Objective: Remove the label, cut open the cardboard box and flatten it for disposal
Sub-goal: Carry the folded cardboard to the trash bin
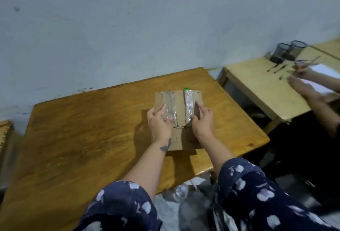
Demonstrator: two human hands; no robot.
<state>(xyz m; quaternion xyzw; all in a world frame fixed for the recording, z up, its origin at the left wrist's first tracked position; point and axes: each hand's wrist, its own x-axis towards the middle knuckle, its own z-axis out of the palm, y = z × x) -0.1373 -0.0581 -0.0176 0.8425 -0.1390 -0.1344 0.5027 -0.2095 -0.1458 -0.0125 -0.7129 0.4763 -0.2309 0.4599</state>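
A small brown cardboard box [179, 107] stands on the wooden table [88, 135], right of centre. Two strips of clear tape run across its top, the left one [171, 109] torn with bare corrugation showing, the right one [189, 106] shiny. My left hand [159, 122] grips the box's left near corner, fingers lying on the top. My right hand [202, 120] rests on the right side, thumb against the shiny tape. A small green thing [186, 89] peeks out behind the box's far edge. The front of the box is partly hidden by my wrists.
A second, paler table [257, 87] stands to the right, with two dark mesh pen cups [288, 52], several pens and white paper. Another person's hands [301, 81] work there. A grey wall runs behind both tables. Plastic wrapping [180, 192] lies below the table's near edge.
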